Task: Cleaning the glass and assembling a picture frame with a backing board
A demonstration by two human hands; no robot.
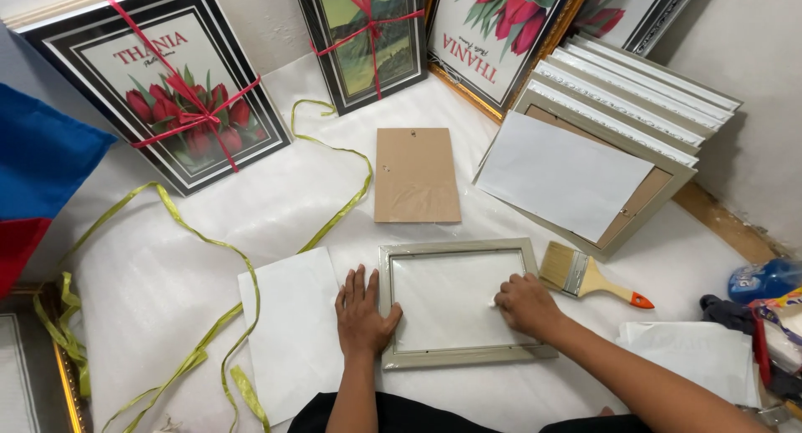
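A pale grey picture frame lies flat on the white-covered floor, right in front of the person. The left hand rests flat, fingers spread, with the thumb over the frame's left rail; its grip is open and closes on nothing. The right hand sits on the frame's right side with its fingers curled down on the inner panel; whether they pinch anything I cannot tell. A white sheet lies just left of the left hand, and a flat paintbrush with a wooden handle lies just right of the frame. Beyond the frame lies a brown backing board. To its right a stack of pale frames leans, and yellow-green ribbon trails to the left. Farthest off stand framed flower prints tied with red ribbon.
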